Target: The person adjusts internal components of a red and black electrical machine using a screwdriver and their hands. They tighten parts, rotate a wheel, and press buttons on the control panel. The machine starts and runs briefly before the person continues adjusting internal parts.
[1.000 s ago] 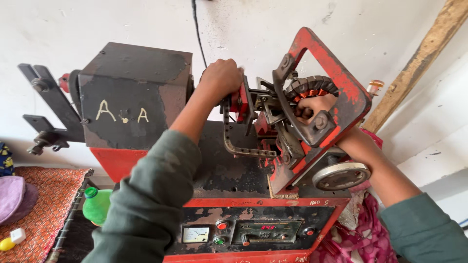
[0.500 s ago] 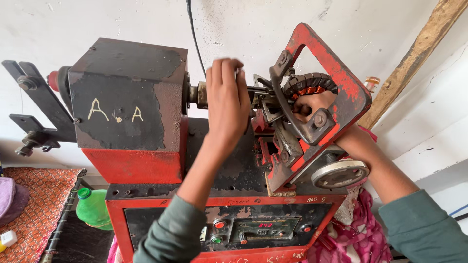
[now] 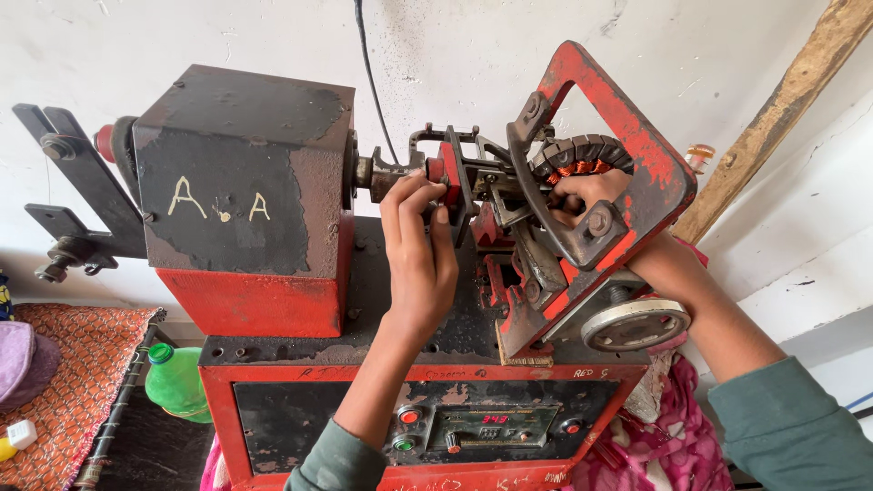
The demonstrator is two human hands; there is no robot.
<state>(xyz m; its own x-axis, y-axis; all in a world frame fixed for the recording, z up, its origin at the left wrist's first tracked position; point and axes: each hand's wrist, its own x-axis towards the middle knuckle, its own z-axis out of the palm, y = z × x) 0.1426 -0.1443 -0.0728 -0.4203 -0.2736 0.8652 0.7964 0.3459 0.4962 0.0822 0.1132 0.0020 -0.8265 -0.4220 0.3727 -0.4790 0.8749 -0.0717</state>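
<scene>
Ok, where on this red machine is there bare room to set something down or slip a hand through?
Free: the dark flat deck between the black box and the tilted red frame, below the left hand. Crowded: around the shaft and the copper-wound ring, where the right hand reaches in.

Both arms wear a long-sleeved top of dull grey-green cloth, soft and slightly ribbed, with the sleeves pushed back so the forearms are bare from below the elbow. The left hand [image 3: 420,250] and the right hand [image 3: 591,193] are bare, without gloves, rings or a watch. The right sleeve [image 3: 787,427] bunches into thick folds at the near right corner.
</scene>
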